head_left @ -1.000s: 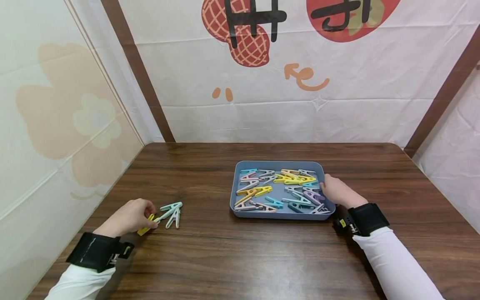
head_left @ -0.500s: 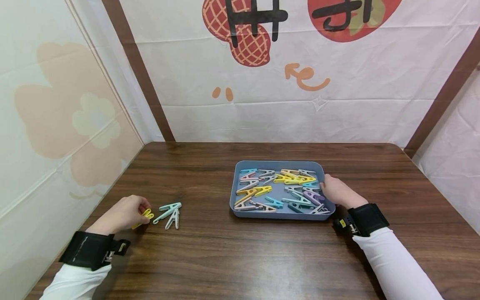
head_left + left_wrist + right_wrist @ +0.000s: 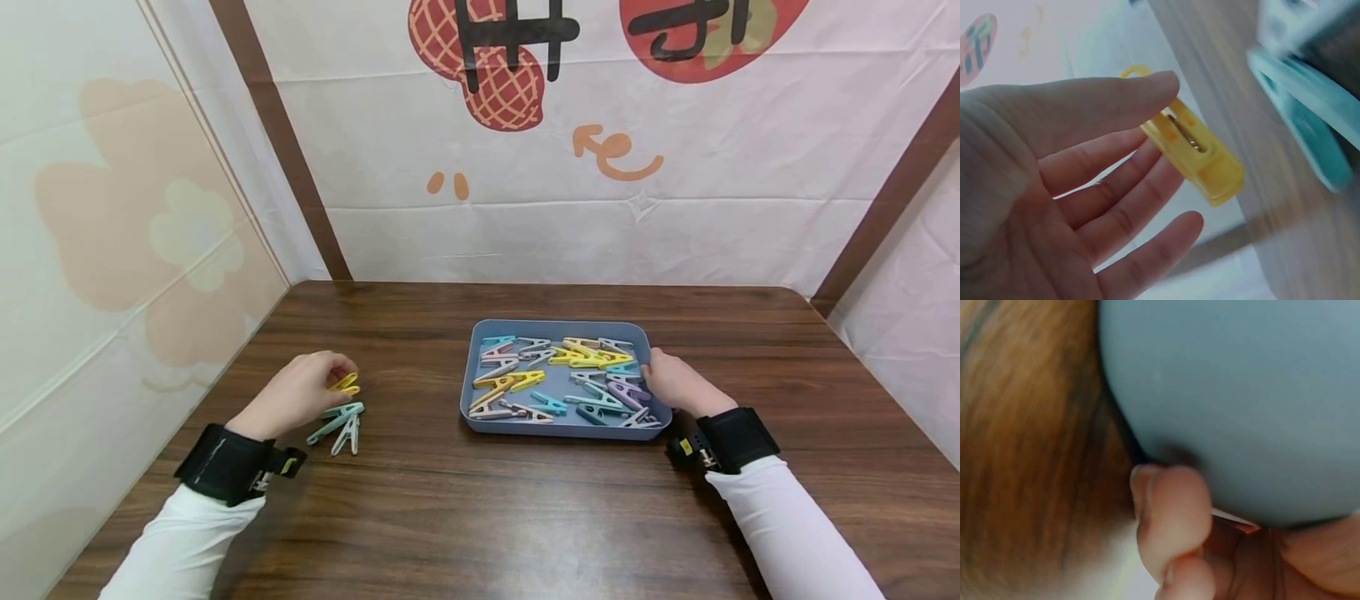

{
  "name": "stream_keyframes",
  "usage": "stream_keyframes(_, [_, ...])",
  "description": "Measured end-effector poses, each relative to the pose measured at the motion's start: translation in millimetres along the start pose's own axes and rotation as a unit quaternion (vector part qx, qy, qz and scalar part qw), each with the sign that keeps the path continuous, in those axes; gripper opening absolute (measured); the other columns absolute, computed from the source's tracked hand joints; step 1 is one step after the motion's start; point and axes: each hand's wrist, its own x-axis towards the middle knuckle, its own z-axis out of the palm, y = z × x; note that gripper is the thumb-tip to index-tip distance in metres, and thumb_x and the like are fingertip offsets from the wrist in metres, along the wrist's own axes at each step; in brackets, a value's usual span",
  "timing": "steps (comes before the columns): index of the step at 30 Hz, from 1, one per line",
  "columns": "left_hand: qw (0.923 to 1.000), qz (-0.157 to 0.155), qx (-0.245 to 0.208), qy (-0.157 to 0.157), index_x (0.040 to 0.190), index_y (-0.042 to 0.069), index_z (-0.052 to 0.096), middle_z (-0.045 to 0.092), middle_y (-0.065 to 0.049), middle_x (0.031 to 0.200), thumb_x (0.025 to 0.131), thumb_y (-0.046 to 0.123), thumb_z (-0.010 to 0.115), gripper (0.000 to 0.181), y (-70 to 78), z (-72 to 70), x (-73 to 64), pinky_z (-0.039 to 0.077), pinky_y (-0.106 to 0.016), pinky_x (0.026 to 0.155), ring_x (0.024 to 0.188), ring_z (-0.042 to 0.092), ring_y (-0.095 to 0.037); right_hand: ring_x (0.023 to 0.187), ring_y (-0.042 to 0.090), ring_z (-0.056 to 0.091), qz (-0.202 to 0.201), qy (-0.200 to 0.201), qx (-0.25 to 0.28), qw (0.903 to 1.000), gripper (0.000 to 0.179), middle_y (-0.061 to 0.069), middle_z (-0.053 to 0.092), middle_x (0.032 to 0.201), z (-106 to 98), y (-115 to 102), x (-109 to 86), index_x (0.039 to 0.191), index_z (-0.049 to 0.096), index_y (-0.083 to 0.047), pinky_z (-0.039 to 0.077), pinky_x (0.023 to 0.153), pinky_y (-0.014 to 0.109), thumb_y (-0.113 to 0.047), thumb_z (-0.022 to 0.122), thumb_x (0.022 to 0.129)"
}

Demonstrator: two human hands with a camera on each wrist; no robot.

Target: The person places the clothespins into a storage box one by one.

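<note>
My left hand (image 3: 298,393) pinches a yellow clothespin (image 3: 1207,165) between thumb and fingers, above the left part of the table. Just under this hand lie a teal clothespin (image 3: 330,423) and a paler, whitish-green one (image 3: 348,435), close together. At the right end of a blue-grey tray (image 3: 555,431), my right hand (image 3: 681,385) grips the rim. In the right wrist view, curled fingertips (image 3: 1175,509) press against the tray's smooth wall (image 3: 1229,400); the thumb is only partly visible.
Several clothespins in yellow (image 3: 581,360), purple (image 3: 628,393), teal, white and pink lie loose in the tray. The brown wooden table (image 3: 450,517) meets a printed white curtain (image 3: 360,167) at its back and left edges.
My left hand drew the yellow clothespin left, away from the teal ones, then raised it and moved right and farther back above them. The right hand stays on the tray.
</note>
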Motion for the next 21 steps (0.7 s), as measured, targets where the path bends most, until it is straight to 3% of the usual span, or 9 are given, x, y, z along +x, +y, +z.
stream_keyframes(6, [0.9977,0.06,0.032,0.007,0.108,-0.003,0.067,0.064,-0.009,0.093,0.082,0.004,0.075,0.027,30.9,2.9,28.3,0.049,-0.043,0.074,0.086,0.062,-0.026,0.074,0.027,0.055,0.001,0.003,0.001,1.0,0.045,0.025,0.051,0.095,1.8,-0.7,0.7,0.131,0.027,0.024,0.044,0.056,0.035,-0.01,0.037,0.104])
stream_keyframes(13, [0.9927,0.097,0.071,-0.005,0.108,0.002,0.068,0.065,-0.009,0.1,0.083,0.005,0.075,0.026,71.6,8.1,61.0,0.051,-0.041,0.079,0.092,0.062,-0.025,0.071,0.026,0.054,0.0,0.005,-0.002,1.0,0.042,0.02,0.049,0.087,2.2,-1.1,0.5,0.127,0.029,0.024,0.044,0.056,0.034,-0.01,0.037,0.104])
stream_keyframes(21, [0.9817,0.164,0.096,-0.019,0.109,0.005,0.069,0.064,-0.006,0.1,0.084,0.009,0.077,0.027,106.7,17.6,88.8,0.051,-0.035,0.077,0.088,0.06,-0.019,0.08,0.029,0.055,-0.001,0.004,-0.007,1.0,0.044,0.024,0.051,0.094,0.3,-1.9,1.7,0.13,0.029,0.024,0.044,0.062,0.036,-0.01,0.037,0.104])
